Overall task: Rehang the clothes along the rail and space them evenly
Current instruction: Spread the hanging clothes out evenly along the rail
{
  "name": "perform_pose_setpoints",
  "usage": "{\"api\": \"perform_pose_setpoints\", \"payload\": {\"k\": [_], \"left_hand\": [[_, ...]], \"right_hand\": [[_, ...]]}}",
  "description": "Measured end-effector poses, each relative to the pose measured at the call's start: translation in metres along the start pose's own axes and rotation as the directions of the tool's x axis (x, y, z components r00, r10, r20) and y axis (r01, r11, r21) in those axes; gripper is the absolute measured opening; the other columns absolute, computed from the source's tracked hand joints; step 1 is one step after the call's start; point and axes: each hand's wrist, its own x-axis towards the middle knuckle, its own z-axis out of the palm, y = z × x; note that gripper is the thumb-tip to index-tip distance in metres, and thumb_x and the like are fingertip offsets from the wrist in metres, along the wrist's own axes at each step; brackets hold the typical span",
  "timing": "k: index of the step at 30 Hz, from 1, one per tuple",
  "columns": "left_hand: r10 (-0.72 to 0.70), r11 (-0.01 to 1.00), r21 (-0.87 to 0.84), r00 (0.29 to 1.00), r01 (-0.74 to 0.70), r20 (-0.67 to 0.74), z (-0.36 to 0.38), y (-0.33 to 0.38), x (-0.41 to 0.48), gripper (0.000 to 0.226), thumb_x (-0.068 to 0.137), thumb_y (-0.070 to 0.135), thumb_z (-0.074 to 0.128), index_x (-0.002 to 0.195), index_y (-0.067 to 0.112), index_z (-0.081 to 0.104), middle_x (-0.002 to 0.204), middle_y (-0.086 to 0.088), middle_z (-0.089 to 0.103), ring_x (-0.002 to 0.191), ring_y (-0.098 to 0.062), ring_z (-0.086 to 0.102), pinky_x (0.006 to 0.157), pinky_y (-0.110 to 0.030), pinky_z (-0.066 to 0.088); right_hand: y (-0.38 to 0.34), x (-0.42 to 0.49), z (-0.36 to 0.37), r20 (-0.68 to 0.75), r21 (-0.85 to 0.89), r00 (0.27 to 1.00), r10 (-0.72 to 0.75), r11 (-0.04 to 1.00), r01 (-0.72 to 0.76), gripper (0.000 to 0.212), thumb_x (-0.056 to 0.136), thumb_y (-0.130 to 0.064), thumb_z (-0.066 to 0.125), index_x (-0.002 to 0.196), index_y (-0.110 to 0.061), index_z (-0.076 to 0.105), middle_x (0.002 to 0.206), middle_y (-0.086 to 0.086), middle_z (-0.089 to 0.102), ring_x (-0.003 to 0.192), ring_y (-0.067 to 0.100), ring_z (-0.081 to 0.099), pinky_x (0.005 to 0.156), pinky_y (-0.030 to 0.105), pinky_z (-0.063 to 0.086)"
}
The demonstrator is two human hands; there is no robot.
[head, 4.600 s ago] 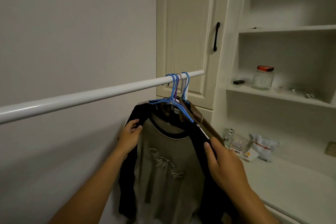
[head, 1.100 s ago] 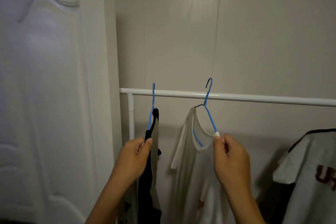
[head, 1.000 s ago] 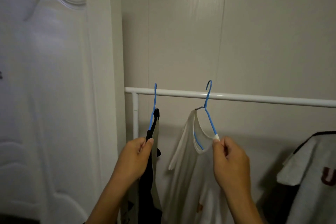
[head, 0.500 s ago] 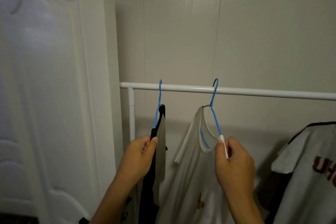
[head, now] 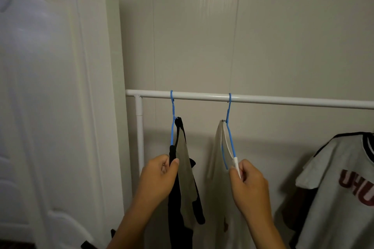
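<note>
A white rail (head: 283, 100) runs across the wall at mid height. Two blue hangers hook over it. The left hanger (head: 172, 119) carries a black and beige shirt (head: 183, 159), seen edge-on. My left hand (head: 159, 176) grips that shirt's shoulder just below the hanger arm. The right hanger (head: 229, 127) carries a white shirt (head: 217, 147), also edge-on. My right hand (head: 248, 182) pinches the white tip of this hanger's arm. A third shirt (head: 340, 178), white with dark red letters and a black collar, hangs at the far right, its hanger out of view.
A white panelled door (head: 50, 107) fills the left side. The rail's white upright post (head: 139, 137) stands right next to the door frame. A beige wall (head: 242, 36) lies behind the rail. A stretch of bare rail lies between the white shirt and the lettered shirt.
Earlier the shirts hung bunched at the rail's other end by a cupboard. Over the last second both hangers slid slightly right and turned edge-on; both hands kept their grips.
</note>
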Motion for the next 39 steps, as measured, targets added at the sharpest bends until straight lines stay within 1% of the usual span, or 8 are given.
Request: {"api": "perform_pose_setpoints", "payload": {"k": [3, 6, 9, 13, 19, 24, 34, 39], "left_hand": [[0.010, 0.999, -0.030, 1.000, -0.010, -0.006, 0.003, 0.000, -0.002, 0.045, 0.096, 0.024, 0.064, 0.061, 0.018, 0.038, 0.053, 0.005, 0.040, 0.047, -0.004, 0.043, 0.051, -0.017, 0.039], [0.022, 0.999, -0.043, 1.000, -0.022, 0.000, 0.003, -0.002, -0.002, 0.043, 0.096, 0.023, 0.065, 0.062, 0.018, 0.038, 0.053, 0.005, 0.040, 0.048, -0.005, 0.042, 0.052, -0.022, 0.040], [0.019, 0.997, -0.079, 1.000, -0.019, -0.009, 0.001, -0.004, -0.002, 0.043, 0.097, 0.021, 0.063, 0.062, 0.016, 0.038, 0.050, 0.007, 0.040, 0.045, -0.005, 0.041, 0.046, -0.016, 0.038], [0.012, 0.992, -0.126, 0.999, -0.016, -0.032, -0.006, -0.005, -0.002, 0.042, 0.098, 0.017, 0.060, 0.064, 0.012, 0.037, 0.049, 0.006, 0.044, 0.044, -0.005, 0.041, 0.043, -0.015, 0.037], [0.011, 0.989, -0.150, 0.999, -0.017, -0.035, -0.019, -0.011, -0.001, 0.040, 0.099, 0.017, 0.060, 0.066, 0.007, 0.040, 0.054, 0.002, 0.043, 0.044, -0.005, 0.039, 0.044, -0.013, 0.036], [0.021, 0.990, -0.140, 1.000, -0.023, -0.015, -0.028, -0.020, 0.002, 0.044, 0.100, 0.019, 0.060, 0.072, -0.006, 0.037, 0.057, 0.000, 0.043, 0.048, -0.009, 0.040, 0.046, -0.017, 0.036], [-0.012, 0.993, -0.114, 0.999, 0.009, -0.031, -0.030, -0.028, 0.004, 0.043, 0.097, 0.024, 0.064, 0.064, 0.015, 0.038, 0.053, 0.002, 0.041, 0.047, -0.006, 0.041, 0.048, -0.017, 0.041], [0.002, 0.996, -0.087, 1.000, -0.004, -0.025, -0.030, -0.035, 0.004, 0.043, 0.097, 0.027, 0.064, 0.064, 0.016, 0.039, 0.052, 0.004, 0.042, 0.048, -0.007, 0.043, 0.053, -0.026, 0.042]], "right_hand": [[0.000, -0.001, -0.001, 0.027, 0.085, 1.000, 0.003, 0.996, -0.006, 0.038, 0.096, -0.015, 0.063, 0.067, -0.008, 0.040, 0.057, 0.001, 0.040, 0.048, 0.007, 0.039, 0.044, 0.017, 0.036], [-0.003, -0.004, -0.001, 0.015, 0.120, 0.999, -0.040, 0.992, 0.038, 0.036, 0.099, -0.015, 0.063, 0.070, -0.006, 0.044, 0.058, -0.003, 0.044, 0.051, 0.003, 0.046, 0.045, 0.013, 0.040], [-0.006, -0.005, 0.003, 0.012, 0.168, 0.999, -0.050, 0.985, 0.047, 0.036, 0.100, -0.014, 0.062, 0.070, -0.008, 0.043, 0.061, -0.006, 0.044, 0.053, -0.001, 0.050, 0.044, 0.010, 0.039], [-0.007, -0.005, 0.015, -0.015, 0.217, 0.998, -0.062, 0.974, 0.063, 0.036, 0.100, -0.014, 0.061, 0.072, -0.001, 0.044, 0.058, 0.000, 0.040, 0.051, 0.006, 0.041, 0.044, 0.016, 0.032], [-0.009, -0.005, 0.031, -0.043, 0.237, 0.997, -0.070, 0.968, 0.079, 0.034, 0.099, -0.017, 0.061, 0.072, -0.004, 0.043, 0.059, 0.009, 0.042, 0.052, 0.008, 0.039, 0.048, 0.024, 0.033], [-0.012, -0.009, 0.041, -0.056, 0.247, 0.995, -0.078, 0.965, 0.090, 0.037, 0.098, -0.015, 0.061, 0.070, -0.006, 0.038, 0.057, 0.002, 0.035, 0.052, 0.009, 0.036, 0.048, 0.021, 0.029], [-0.015, -0.007, 0.056, 0.018, 0.243, 0.999, -0.050, 0.969, 0.044, 0.040, 0.098, -0.016, 0.061, 0.071, -0.011, 0.033, 0.057, -0.007, 0.033, 0.053, 0.007, 0.031, 0.050, 0.024, 0.028], [-0.016, -0.006, 0.059, 0.109, 0.289, 0.994, 0.005, 0.957, -0.037, 0.036, 0.100, -0.018, 0.060, 0.073, -0.008, 0.038, 0.064, 0.005, 0.039, 0.054, 0.006, 0.034, 0.051, 0.020, 0.033]]}}
